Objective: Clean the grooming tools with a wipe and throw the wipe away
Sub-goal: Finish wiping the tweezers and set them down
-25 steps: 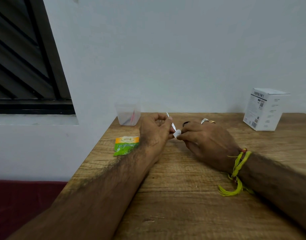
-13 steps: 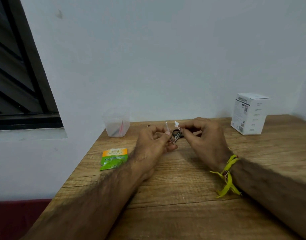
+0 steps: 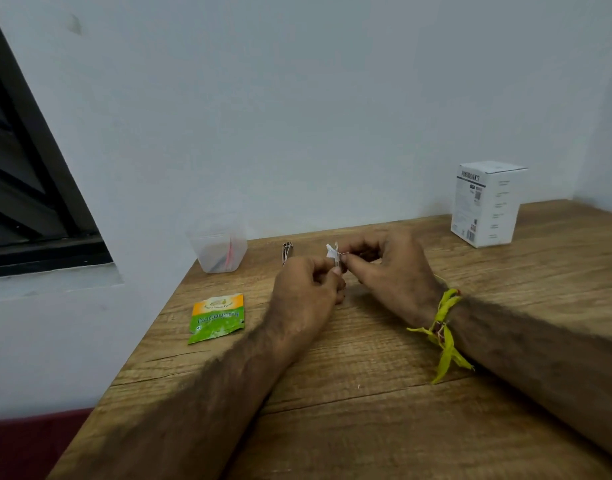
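My left hand [image 3: 306, 289] pinches a thin metal grooming tool [image 3: 337, 260] upright above the wooden table [image 3: 332, 393]; most of the tool is hidden by my fingers. My right hand [image 3: 391, 271], with a yellow thread on its wrist, pinches a small white wipe [image 3: 331, 251] against the tool's upper end. Both hands meet over the table's middle, near the back. Another metal tool [image 3: 286, 251] lies flat on the table behind my left hand.
A clear plastic cup [image 3: 218, 249] holding a pink item stands at the table's back left corner. A green and orange sachet [image 3: 217, 317] lies near the left edge. A white carton [image 3: 486, 204] stands at the back right by the wall.
The view shifted, so the scene sits further right and lower. The wipe pinched by my right hand moved from low on the tool up to its tip. A metal tool behind my left hand came into sight.
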### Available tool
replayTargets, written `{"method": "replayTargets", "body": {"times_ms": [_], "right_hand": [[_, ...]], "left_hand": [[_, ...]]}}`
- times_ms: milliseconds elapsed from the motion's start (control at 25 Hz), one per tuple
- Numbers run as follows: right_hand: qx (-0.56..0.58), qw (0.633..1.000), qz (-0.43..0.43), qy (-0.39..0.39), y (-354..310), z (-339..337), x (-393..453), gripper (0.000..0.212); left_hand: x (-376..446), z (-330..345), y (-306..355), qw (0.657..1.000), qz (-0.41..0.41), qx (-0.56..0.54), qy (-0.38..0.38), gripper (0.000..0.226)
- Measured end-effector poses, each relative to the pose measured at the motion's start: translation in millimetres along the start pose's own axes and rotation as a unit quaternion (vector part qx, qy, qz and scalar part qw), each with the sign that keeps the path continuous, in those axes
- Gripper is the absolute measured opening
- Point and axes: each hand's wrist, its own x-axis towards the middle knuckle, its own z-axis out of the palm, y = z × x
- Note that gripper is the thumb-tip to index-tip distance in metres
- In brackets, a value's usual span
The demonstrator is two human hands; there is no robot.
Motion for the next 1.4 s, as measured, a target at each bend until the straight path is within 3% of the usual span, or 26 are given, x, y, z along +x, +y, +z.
{"method": "replayTargets", "body": {"times_ms": [120,200,360,480,760,960,1080,1200,1400], "right_hand": [[0.04,0.999,0.018,-0.016,2,0,-1,0.011],[0.056,0.998,0.026,-0.005,2,-1,-1,0.008],[0.021,0.996,0.005,0.087,2,-1,-1,0.008],[-0.016,0.995,-0.019,0.099,-3,1,-1,0.009],[-0.026,0.999,-0.027,0.008,-3,6,0,0.013],[0.001,0.991,-0.027,0.134,2,1,3,0.008],[-0.062,0.977,-0.127,0.157,-1,-1,2,0.008],[-0.181,0.949,-0.244,0.087,-1,-1,-1,0.006],[-0.275,0.915,-0.294,0.032,0,1,-2,0.005]], "left_hand": [[-1,-2,5,0.984,0.086,0.158,-0.019,0.009],[-2,-2,5,0.982,0.085,0.165,-0.021,0.012],[0,-3,-1,0.999,0.009,0.035,-0.026,0.03],[0,-5,1,0.999,-0.022,-0.037,-0.03,0.04],[1,-4,-1,0.996,0.036,0.071,-0.034,0.023],[1,-6,-3,0.985,-0.034,-0.159,-0.055,0.02],[3,-8,-4,0.97,-0.069,-0.225,-0.052,0.011],[3,-9,-4,0.965,-0.071,-0.245,-0.063,0.014],[3,-10,-5,0.965,-0.061,-0.247,-0.054,0.007]]}}
